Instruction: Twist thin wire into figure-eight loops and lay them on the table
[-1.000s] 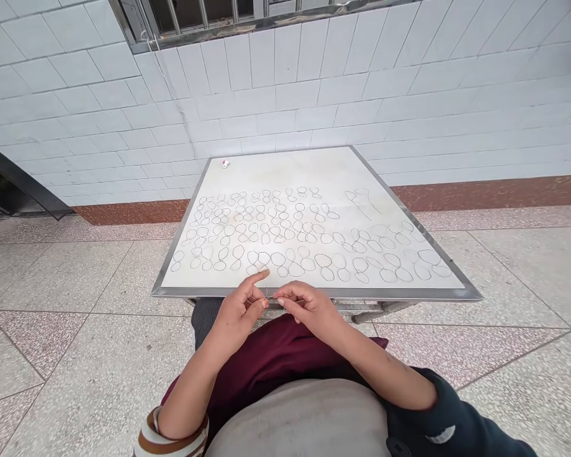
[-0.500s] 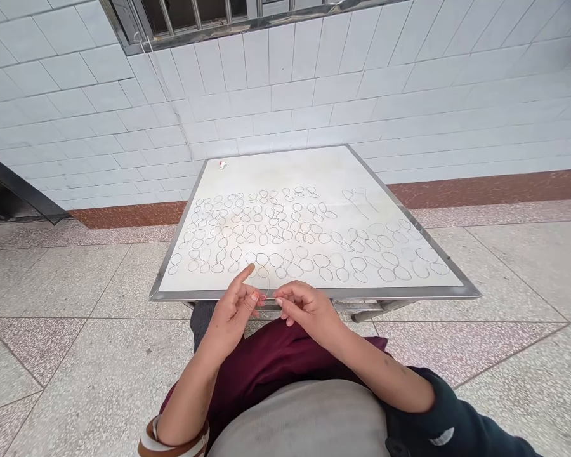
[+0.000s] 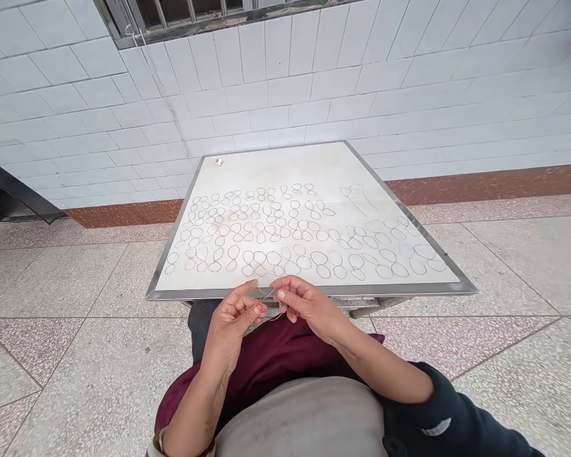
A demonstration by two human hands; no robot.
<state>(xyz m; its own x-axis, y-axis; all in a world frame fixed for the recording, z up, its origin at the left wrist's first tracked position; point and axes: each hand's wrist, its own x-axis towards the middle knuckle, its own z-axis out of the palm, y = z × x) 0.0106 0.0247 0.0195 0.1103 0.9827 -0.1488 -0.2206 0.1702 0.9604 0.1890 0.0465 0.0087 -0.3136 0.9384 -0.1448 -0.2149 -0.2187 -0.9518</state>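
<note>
Both hands are close together just past the table's front edge, above my lap. A thin wire (image 3: 266, 293) runs between them in a loose loop. My left hand (image 3: 235, 314) pinches it between thumb and fingers, its index finger stretched toward the loop. My right hand (image 3: 304, 308) has thumb and fingertips closed on the wire's other side. Beyond them, the white table (image 3: 276, 165) bears several rows of thin wire loops (image 3: 321, 259), many shaped like a figure eight. Some longer, looser wire pieces (image 3: 359, 197) lie at the right back.
A small red and white object (image 3: 219, 162) sits at the table's far left corner. The table has a grey metal rim (image 3: 409, 289). Behind it stands a white tiled wall (image 3: 285, 101) with a barred window (image 3: 195, 13). Speckled tiles (image 3: 76, 362) cover the floor.
The wire loop between my hands now shows wider. My left index finger has bent down toward it, and my right fingers have shifted slightly. The view has moved a little.
</note>
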